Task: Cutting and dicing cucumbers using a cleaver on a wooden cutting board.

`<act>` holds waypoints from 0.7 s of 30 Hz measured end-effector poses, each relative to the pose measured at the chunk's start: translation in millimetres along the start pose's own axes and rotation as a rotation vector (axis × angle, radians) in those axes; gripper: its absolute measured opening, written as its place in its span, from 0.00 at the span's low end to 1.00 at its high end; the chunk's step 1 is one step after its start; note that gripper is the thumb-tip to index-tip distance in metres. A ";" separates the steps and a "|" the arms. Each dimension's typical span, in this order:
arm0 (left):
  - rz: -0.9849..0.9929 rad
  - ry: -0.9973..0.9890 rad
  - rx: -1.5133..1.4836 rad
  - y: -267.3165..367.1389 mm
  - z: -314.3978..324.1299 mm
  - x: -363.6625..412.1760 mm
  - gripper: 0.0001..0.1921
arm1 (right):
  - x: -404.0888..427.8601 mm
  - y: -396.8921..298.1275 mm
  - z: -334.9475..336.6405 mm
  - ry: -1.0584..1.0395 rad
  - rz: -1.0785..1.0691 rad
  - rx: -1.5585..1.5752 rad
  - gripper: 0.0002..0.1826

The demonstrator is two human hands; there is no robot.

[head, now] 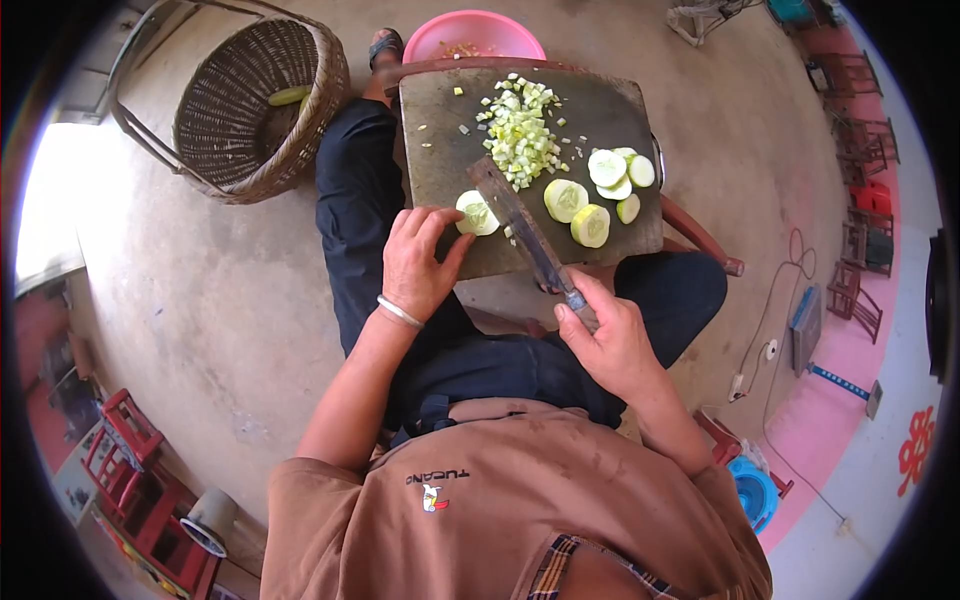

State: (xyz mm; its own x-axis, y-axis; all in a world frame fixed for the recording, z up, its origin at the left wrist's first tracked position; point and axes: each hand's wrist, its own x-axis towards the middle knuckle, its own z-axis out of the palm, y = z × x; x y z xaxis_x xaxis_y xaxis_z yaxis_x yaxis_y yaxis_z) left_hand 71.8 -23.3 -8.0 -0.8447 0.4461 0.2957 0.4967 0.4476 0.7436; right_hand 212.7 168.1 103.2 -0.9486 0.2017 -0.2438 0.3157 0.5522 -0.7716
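A dark cutting board lies in front of me. My left hand touches a round, pale green cucumber slice with its fingertips at the board's near left. In my right hand is the handle of a cleaver, its blade slanting up and left over the board, close to that slice's right side. Beyond the blade lies a pile of diced cucumber. Two thick cucumber pieces are right of the blade, and several thinner slices lie near the board's right edge.
Past the board's far edge, a pink plastic basin holds some small pieces. A woven basket with a cucumber inside stands on the floor at the upper left. A red wooden bar sticks out at the board's right. Red chairs line the room's sides.
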 end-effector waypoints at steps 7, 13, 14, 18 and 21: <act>0.055 0.001 0.006 -3.0 -0.3 -1.8 0.13 | 8.4 -7.2 2.1 -0.048 0.026 -0.095 0.20; 0.071 0.000 -0.002 -3.0 -1.4 0.2 0.13 | 40.9 -2.5 23.9 -0.074 0.025 -0.186 0.20; 0.071 0.005 -0.012 -3.3 -0.7 0.5 0.13 | 39.8 -0.6 25.7 -0.072 0.024 -0.186 0.20; 0.082 0.014 -0.008 -3.7 0.8 -0.7 0.13 | 37.1 7.0 27.5 -0.021 -0.011 -0.089 0.19; 0.073 0.020 0.004 -4.3 1.6 -1.8 0.13 | 37.1 3.8 20.6 -0.014 -0.011 0.011 0.19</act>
State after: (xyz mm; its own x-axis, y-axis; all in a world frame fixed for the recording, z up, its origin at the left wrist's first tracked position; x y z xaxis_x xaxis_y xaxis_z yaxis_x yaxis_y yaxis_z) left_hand 71.6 -24.8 -12.7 -0.8103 0.4618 0.3607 0.5575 0.4181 0.7172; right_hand 178.3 161.0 79.2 -0.9524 0.1842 -0.2429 0.3046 0.5453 -0.7809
